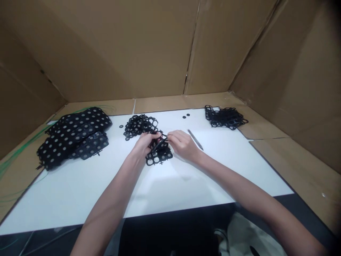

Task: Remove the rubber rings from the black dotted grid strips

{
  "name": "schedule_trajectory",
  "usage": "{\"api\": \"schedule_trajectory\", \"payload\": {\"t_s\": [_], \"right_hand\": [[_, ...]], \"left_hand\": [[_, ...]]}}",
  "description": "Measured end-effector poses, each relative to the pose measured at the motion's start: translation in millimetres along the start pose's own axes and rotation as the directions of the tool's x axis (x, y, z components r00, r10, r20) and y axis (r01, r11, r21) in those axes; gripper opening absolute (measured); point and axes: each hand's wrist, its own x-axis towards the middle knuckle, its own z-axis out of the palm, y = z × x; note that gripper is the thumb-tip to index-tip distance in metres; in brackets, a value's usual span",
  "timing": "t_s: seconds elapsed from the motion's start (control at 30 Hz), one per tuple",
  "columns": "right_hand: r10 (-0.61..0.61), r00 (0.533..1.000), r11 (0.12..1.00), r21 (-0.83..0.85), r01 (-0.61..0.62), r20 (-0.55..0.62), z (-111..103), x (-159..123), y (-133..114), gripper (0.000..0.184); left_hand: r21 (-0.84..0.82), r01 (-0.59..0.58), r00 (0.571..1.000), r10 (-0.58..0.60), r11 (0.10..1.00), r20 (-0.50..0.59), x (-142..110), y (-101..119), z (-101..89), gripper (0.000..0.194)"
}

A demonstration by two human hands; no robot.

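Note:
Above the middle of the white table my left hand (145,143) is closed on a black sheet of joined rings (159,155), thumb and fingers pinched on its upper part. My right hand (182,143) is closed too, with its fingertips pinching a thin black strip of the same sheet at its right side. The lower part of the sheet hangs or lies under the hands, its round holes showing white. Just behind my left hand sits a heap of small black rings (140,124). A slim dark pen-like tool (195,139) lies right of my right hand.
Black sheets with pale dots (77,133) are piled at the left. A stack of black ring lattices (226,118) lies at the back right. Two small black discs (186,116) are at the back. Cardboard walls (128,49) enclose the white table (87,192). Green strands (23,145) trail at left.

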Motion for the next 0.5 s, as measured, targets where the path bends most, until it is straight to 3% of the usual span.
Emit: {"api": "schedule_trajectory", "payload": {"t_s": [0.07,0.13,0.23,0.3,0.33,0.4,0.5], "right_hand": [[0.177,0.982,0.969,0.187,-0.162,-0.068,1,-2,-4,0.011],[0.397,0.913,0.849,0.416,-0.325,-0.095,0,-2,-7,0.01],[0.689,0.719,0.547,0.716,-0.432,-0.093,-6,0,-8,0.018],[0.785,0.617,0.402,0.808,-0.431,-0.061,-10,1,-6,0.021],[0.799,0.601,0.358,0.822,-0.443,-0.025,-11,1,-4,0.021],[0.768,0.635,0.324,0.804,-0.499,0.084,-9,-1,-1,0.021],[0.666,0.719,0.449,0.664,-0.598,0.197,-2,-3,3,0.024]], "left_hand": [[0.005,-0.046,0.999,0.046,0.999,0.013,0,0,0.8,0.016],[0.036,-0.1,0.995,0.101,0.994,-0.012,0,-2,0.8,0.017],[0.079,-0.173,0.975,0.182,0.982,-0.128,2,-5,-2.6,0.014],[0.097,-0.246,0.952,0.26,0.964,-0.162,2,-4,-5.4,0.012],[0.111,-0.273,0.945,0.288,0.956,-0.156,2,-3,-6.2,0.012],[0.129,-0.277,0.952,0.29,0.952,-0.098,0,-1,-5.9,0.014],[0.14,-0.2,0.979,0.202,0.97,0.002,-5,3,-2.6,0.018]]}}
